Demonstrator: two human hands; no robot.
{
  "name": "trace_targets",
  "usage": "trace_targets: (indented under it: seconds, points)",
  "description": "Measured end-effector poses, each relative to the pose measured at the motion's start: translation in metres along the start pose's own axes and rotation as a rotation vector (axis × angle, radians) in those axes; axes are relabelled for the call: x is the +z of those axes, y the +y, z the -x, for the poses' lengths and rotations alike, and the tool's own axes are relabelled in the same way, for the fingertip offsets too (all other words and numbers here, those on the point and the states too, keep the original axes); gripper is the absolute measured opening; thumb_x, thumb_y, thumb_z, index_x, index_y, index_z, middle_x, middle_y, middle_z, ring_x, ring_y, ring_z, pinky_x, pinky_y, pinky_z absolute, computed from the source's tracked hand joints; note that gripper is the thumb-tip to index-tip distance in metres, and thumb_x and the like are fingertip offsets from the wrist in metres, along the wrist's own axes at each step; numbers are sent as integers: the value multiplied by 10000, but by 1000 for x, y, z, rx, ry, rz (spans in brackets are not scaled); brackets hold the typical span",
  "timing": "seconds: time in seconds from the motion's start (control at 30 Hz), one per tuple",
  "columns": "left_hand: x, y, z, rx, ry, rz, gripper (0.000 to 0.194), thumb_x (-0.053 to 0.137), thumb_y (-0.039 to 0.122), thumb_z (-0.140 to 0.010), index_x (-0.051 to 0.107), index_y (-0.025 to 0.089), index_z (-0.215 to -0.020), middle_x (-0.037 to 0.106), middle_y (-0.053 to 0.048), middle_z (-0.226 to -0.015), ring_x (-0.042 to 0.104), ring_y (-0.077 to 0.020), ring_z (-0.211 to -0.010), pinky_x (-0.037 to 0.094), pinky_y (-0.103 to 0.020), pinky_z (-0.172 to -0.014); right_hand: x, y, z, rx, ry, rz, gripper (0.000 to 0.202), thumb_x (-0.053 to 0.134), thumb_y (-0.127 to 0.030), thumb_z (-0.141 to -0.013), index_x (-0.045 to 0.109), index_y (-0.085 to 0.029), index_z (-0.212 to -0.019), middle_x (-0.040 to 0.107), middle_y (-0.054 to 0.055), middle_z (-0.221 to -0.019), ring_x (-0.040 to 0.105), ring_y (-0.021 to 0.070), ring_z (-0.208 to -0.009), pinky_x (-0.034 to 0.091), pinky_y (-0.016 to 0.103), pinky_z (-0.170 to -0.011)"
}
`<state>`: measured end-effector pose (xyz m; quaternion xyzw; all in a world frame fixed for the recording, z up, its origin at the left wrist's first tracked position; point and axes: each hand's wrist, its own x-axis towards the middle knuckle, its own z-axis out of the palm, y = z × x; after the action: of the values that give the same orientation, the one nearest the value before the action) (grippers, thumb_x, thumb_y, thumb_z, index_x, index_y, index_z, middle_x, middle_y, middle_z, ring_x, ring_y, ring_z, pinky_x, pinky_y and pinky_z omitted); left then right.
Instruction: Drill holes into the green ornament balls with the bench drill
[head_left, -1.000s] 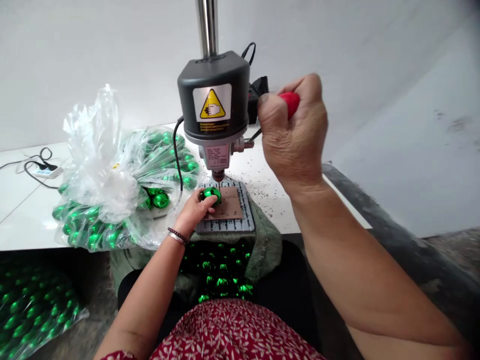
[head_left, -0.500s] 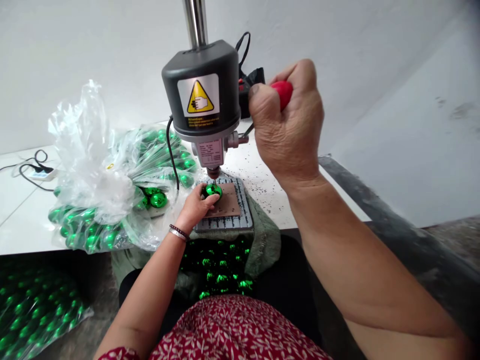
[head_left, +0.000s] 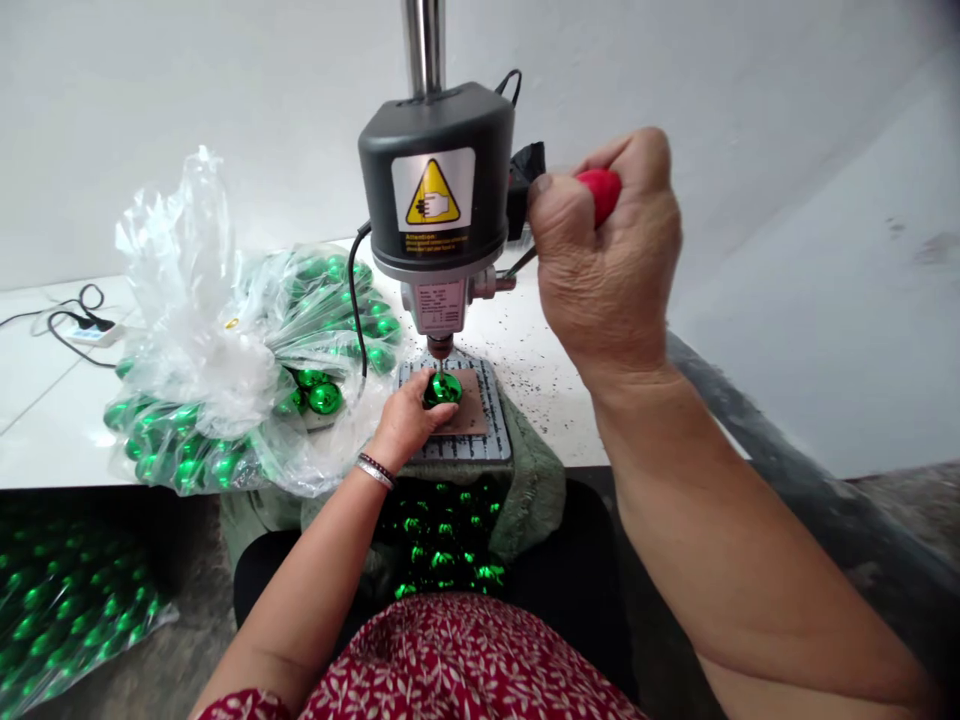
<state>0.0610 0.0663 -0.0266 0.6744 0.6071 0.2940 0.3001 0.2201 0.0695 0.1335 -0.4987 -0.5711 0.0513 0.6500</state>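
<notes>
My left hand (head_left: pixel 411 415) grips a shiny green ball (head_left: pixel 445 391) between thumb and fingers. The ball rests on a brown board (head_left: pixel 472 405) on the grey base plate (head_left: pixel 497 440) of a bench drill press (head_left: pixel 436 190). Straight above the ball is the drill bit (head_left: pixel 442 364); its tip is at the ball's top, and I cannot tell whether it has gone in. My right hand (head_left: pixel 611 255) is wrapped round the red knob (head_left: pixel 601 192) of the drill's feed lever, to the right of the motor housing.
Left of the drill lies a clear plastic bag (head_left: pixel 202 340) of green balls, with loose ones (head_left: pixel 325 398) at its opening. More balls (head_left: pixel 442 540) sit in my lap, and another bag (head_left: pixel 67 600) is at lower left. Dark shavings dot the white table (head_left: pixel 547 400). A power strip (head_left: pixel 96 332) lies far left.
The view has shifted, so the drill and both hands appear farther right. More of the bit shows above the ball now. Both hands keep their holds on the ball and the knob.
</notes>
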Motion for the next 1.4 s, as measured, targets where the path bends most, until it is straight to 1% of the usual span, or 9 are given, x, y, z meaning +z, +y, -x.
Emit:
trace_targets:
  seconds: [0.1,0.27,0.47,0.67,0.93,1.07,1.17,1.3,1.4]
  points:
    - [2,-3,1,4,21,27,606,746,277,-689,577,182,-1263,675,-50,-882,624,-223,-878,483,-344,-848,0,1,1,-15,6,39,193,510,-264,-844,360,-167,-773,375,-65,-682,341,13,-630,323,173,-642]
    - [3,-3,6,41,40,34,524,741,271,-694,614,216,-1199,691,-38,-946,625,-216,-902,481,-329,-858,-3,7,12,-75,55,58,168,515,-259,-825,385,-166,-774,378,-62,-679,340,16,-633,325,178,-643]
    - [4,-4,4,-12,27,-1,626,743,285,-699,563,164,-1286,693,-85,-1048,628,-232,-931,479,-352,-890,-5,10,26,-123,97,85,156,512,-281,-826,415,-164,-787,420,-52,-685,361,20,-626,355,172,-615]
    - [4,-4,5,33,52,61,570,760,251,-671,609,206,-1219,696,-48,-992,625,-226,-925,472,-341,-893,-5,13,36,-173,130,92,118,484,-252,-823,421,-164,-777,445,-52,-685,384,13,-611,374,158,-587]
    - [4,-3,6,7,34,77,551,756,236,-669,616,207,-1201,688,-27,-859,619,-218,-864,468,-340,-867,-4,20,44,-225,165,112,84,489,-226,-814,452,-162,-774,484,-49,-700,436,14,-619,396,176,-603]
    - [6,-7,5,12,36,127,547,761,257,-663,623,225,-1192,693,-21,-881,619,-212,-862,471,-327,-851,-3,27,50,-287,194,101,87,496,-224,-816,446,-170,-770,479,-48,-687,442,18,-618,397,181,-603]
    - [6,-9,5,7,34,107,551,757,279,-668,620,223,-1198,700,-36,-947,625,-225,-885,474,-332,-849,-2,32,58,-275,224,120,75,496,-228,-806,443,-189,-770,476,-44,-679,452,35,-616,399,200,-604]
    - [7,-10,5,0,29,102,570,751,290,-675,611,205,-1221,702,-65,-1019,628,-249,-939,470,-356,-889,-2,37,68,-245,226,164,65,487,-267,-825,465,-212,-797,523,-26,-730,506,68,-644,429,237,-616]
    - [8,-11,4,-7,33,136,551,759,297,-663,627,221,-1192,705,-54,-1011,630,-245,-933,475,-347,-882,-1,40,72,-248,231,171,77,485,-291,-839,477,-218,-817,530,-19,-733,505,80,-629,430,249,-590]
